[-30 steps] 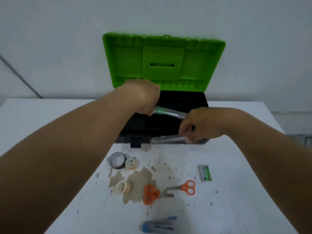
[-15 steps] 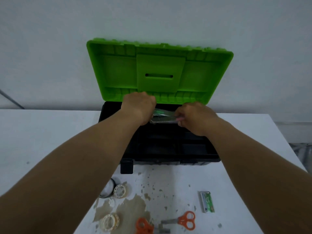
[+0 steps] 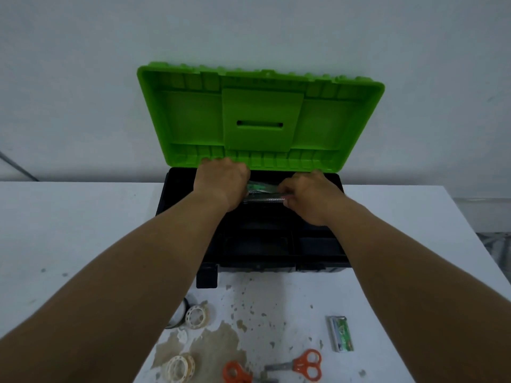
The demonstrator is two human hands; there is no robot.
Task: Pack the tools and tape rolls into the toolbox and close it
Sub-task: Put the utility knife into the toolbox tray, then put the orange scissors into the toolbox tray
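Observation:
The black toolbox [image 3: 318, 246] stands open at the back of the white table, its green lid [image 3: 260, 117] upright. Both my hands are over its rear part. My left hand [image 3: 221, 183] grips a greenish packaged tool [image 3: 258, 187]. My right hand [image 3: 309, 196] pinches the end of a silvery flat tool [image 3: 262, 200] that lies just under it. In front of the box lie two clear tape rolls [image 3: 197, 316] [image 3: 181, 366], a dark tape roll [image 3: 177, 319] half hidden by my left arm, two orange scissors [image 3: 302, 364] [image 3: 237, 373] and a small green pack [image 3: 341, 333].
The table surface [image 3: 69, 230] has a brown peeled patch [image 3: 218, 344] around the tape rolls. A black latch [image 3: 206, 276] hangs from the box's front left. The wall stands directly behind the lid. The table's right edge runs near the green pack.
Both hands carried the two long tools from the box's front edge to its rear part. The view moved closer and tilted up, so the items on the table slid toward the bottom.

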